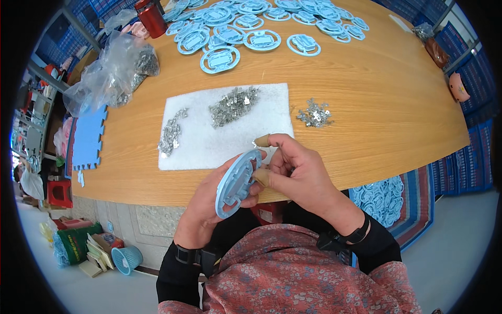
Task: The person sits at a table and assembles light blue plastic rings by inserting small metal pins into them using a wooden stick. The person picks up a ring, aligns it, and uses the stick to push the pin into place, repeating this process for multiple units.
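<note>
Grip: left hand (201, 209) clamped on blue oval plastic frame (238, 182), right hand (298, 170) pinched at its rim | frame: held on edge above desk (366, 104) front | beyond: white foam pad (209, 141) with small metal clips (234, 106)

white foam pad (209, 141) on wooden table (376, 104), table centre | three heaps of small metal clips: two on pad (234, 106) (171, 133), one off pad at 3 o'clock (314, 113) | plastic ring frames (261, 23) at 12 | clear bag of clips (112, 73) at 10 | held ring frame (238, 182) at 6, between left hand (201, 209) and right hand (295, 170)
</note>
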`<action>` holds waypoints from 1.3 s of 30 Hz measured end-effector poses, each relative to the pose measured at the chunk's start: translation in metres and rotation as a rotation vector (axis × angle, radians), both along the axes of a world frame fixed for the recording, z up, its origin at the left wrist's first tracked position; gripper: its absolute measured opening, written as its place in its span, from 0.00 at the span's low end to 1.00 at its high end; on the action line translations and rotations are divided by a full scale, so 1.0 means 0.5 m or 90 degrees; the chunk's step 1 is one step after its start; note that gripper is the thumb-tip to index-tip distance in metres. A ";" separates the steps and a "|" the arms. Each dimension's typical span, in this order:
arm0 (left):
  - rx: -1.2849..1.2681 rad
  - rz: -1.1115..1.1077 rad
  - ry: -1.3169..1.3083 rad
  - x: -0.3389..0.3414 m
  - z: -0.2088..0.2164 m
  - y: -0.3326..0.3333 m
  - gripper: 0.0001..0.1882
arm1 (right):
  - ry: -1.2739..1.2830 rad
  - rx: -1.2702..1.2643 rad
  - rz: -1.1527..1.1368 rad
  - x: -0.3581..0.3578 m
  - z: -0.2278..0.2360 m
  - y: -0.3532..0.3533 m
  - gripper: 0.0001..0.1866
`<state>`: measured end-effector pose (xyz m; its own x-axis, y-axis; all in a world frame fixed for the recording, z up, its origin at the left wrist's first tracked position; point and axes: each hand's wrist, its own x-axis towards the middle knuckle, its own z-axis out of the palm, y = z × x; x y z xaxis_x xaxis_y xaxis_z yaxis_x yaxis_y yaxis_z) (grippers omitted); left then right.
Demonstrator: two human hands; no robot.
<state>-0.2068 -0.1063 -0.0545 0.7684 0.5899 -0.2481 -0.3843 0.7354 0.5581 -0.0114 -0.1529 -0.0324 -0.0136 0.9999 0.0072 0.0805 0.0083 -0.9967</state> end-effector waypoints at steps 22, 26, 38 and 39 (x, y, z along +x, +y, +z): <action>0.395 0.059 0.436 -0.022 0.002 0.006 0.20 | -0.470 0.104 -0.006 0.088 0.003 0.087 0.08; 0.368 0.092 0.443 -0.027 -0.015 0.011 0.17 | -0.575 0.109 -0.159 0.165 -0.001 0.129 0.07; 0.354 0.122 0.443 -0.027 -0.022 0.019 0.13 | -0.727 0.078 -0.032 0.165 -0.031 0.190 0.07; 0.338 0.129 0.437 -0.027 -0.017 0.018 0.13 | -0.693 0.077 -0.019 0.167 -0.024 0.187 0.07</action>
